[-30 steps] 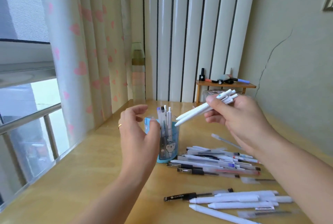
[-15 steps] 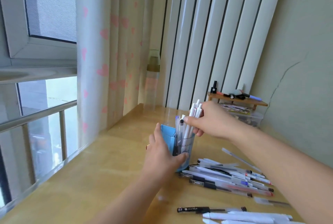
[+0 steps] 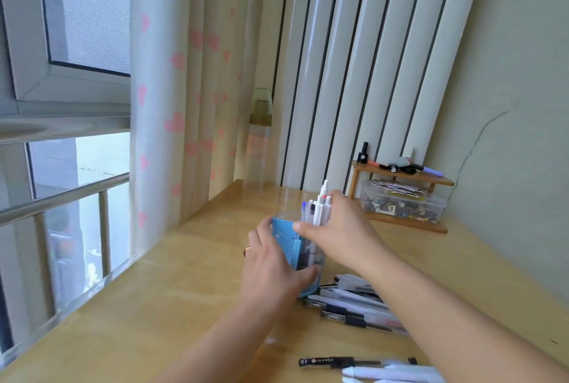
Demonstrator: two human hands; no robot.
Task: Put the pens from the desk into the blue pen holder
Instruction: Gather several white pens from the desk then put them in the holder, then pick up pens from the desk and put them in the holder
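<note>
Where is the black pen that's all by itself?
In the head view, the black pen lies at the bottom right on the desk, just above some white pens.

Faint dark handwritten-style lettering on clear front of blue pen holder (image 3: 308, 255), just below right hand (image 3: 341, 230); starts like "Ha", rest blurred, not readable. Pale print along barrel of black pen (image 3: 338, 362) lying on worktop (image 3: 184, 290) near bottom edge; characters too small and soft to make out. Small label on clear storage box (image 3: 403, 205) under wooden shelf: illegible. No other text, numbers or signs readable.
</note>
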